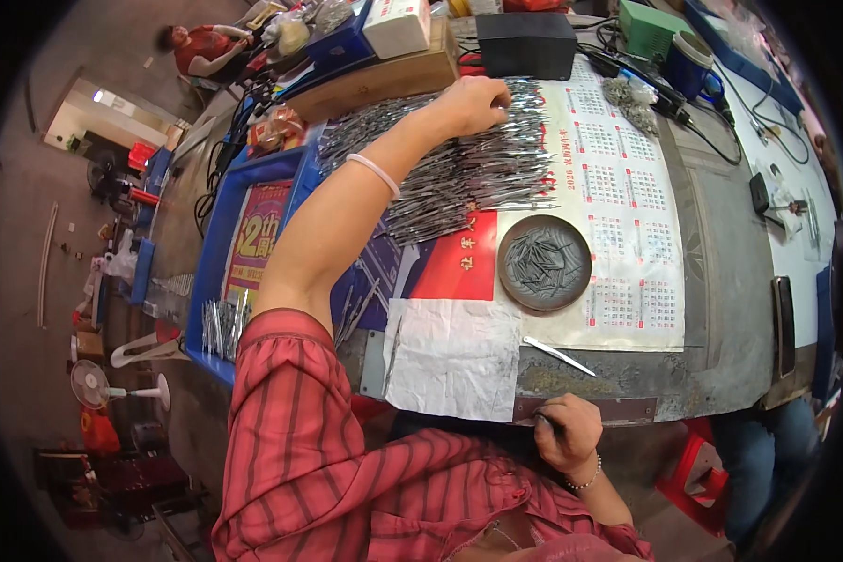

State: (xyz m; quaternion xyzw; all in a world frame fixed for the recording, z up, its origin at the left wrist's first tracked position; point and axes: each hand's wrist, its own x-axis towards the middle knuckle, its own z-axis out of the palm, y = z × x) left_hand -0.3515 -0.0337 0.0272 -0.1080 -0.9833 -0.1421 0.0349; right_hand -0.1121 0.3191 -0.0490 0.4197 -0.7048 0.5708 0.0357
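Note:
My left hand (478, 105) reaches far over the table, its fingers pinched at the top of dense rows of slim, pointed metal pieces (431, 187). Whatever sits between those fingertips is hidden. Close to my body at the table's front edge, my right hand (571, 431) is curled closed, with a dark bit showing by the thumb that I cannot make out. Between the two hands, a round brown bowl (585, 267) contains many short grey metal pins (543, 262). A single slim silvery piece (559, 357) lies in front of it.
A printed calendar sheet (618, 206) lies under the bowl, beside a crumpled white cloth or paper (454, 361). On the left stands a blue tray (211, 272) with more metal pieces. Boxes, including a black one (526, 47), and a dark mug (688, 67) line the back.

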